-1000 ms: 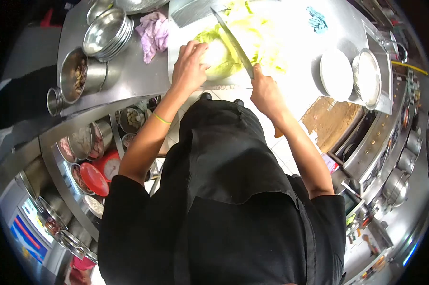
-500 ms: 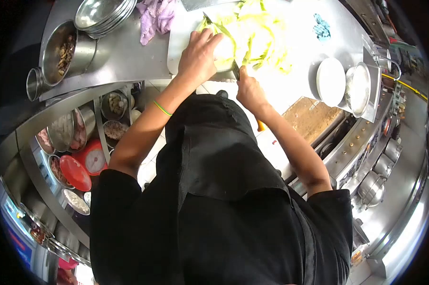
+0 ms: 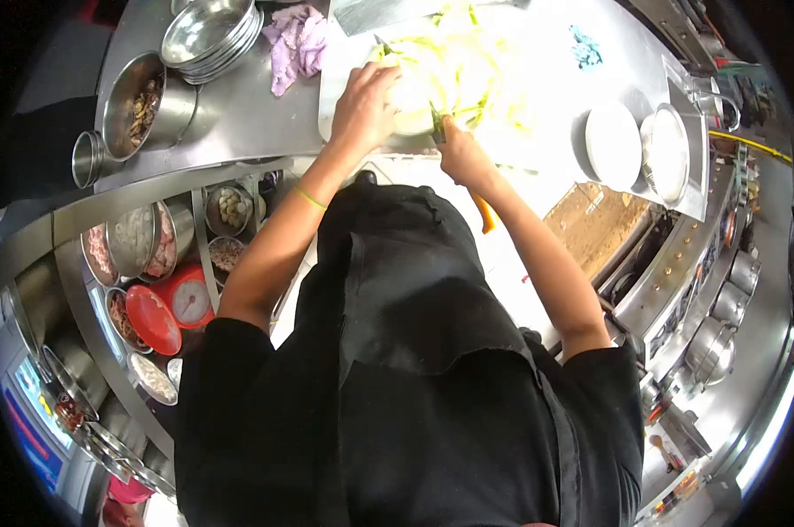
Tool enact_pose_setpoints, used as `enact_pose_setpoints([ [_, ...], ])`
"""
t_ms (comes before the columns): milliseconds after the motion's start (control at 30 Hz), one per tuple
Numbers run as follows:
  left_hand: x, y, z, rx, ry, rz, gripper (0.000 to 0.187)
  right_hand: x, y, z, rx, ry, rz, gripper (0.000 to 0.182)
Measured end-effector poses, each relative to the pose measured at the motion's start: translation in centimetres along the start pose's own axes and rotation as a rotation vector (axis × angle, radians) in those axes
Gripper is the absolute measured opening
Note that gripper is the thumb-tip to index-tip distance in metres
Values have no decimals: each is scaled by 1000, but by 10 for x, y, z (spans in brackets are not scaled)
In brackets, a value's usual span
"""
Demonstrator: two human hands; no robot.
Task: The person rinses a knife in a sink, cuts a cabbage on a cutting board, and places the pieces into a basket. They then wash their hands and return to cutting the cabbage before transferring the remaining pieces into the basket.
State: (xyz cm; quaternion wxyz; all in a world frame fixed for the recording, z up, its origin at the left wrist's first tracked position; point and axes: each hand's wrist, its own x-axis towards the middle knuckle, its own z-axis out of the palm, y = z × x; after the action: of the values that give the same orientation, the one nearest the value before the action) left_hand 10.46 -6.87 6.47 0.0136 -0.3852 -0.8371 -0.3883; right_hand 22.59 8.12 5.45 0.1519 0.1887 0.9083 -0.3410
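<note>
Pale green leafy vegetable (image 3: 463, 75), cut into pieces and strips, is spread over a white cutting board (image 3: 328, 101) at the top of the head view; glare washes out much of it. My left hand (image 3: 366, 104) presses on the vegetable at the left, fingers bent over it. My right hand (image 3: 467, 158) is closed around the handle of a knife (image 3: 437, 130). The knife's blade runs up and left through the vegetable, its tip showing beyond my left fingers. The middle of the blade is hidden by the vegetable.
Left on the counter are stacked metal bowls (image 3: 208, 39), a pot of brown food (image 3: 146, 110) and a purple cloth (image 3: 297, 44). A blue-green cloth (image 3: 586, 48), a white plate (image 3: 614, 145) and a strainer (image 3: 665, 154) lie right. Below left are food bowls and a red scale (image 3: 188, 301).
The view has shifted slightly, moving the surroundings right and down. My left fingers sit lower and more bent over the vegetable. My right hand still holds the knife.
</note>
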Motion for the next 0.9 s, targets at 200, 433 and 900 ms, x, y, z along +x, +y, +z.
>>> enact_pose_setpoints([
  [200,-20,-23,-15,-442,134,-267,38,-27,-22,-32,-17,89,-18,39],
  [433,-19,-29,0,-262,116,-44,35,-60,-94,-64,-298,85,-41,41],
  [900,-21,-30,17,-296,289,-8,32,-92,-129,-51,-497,-169,178,42],
])
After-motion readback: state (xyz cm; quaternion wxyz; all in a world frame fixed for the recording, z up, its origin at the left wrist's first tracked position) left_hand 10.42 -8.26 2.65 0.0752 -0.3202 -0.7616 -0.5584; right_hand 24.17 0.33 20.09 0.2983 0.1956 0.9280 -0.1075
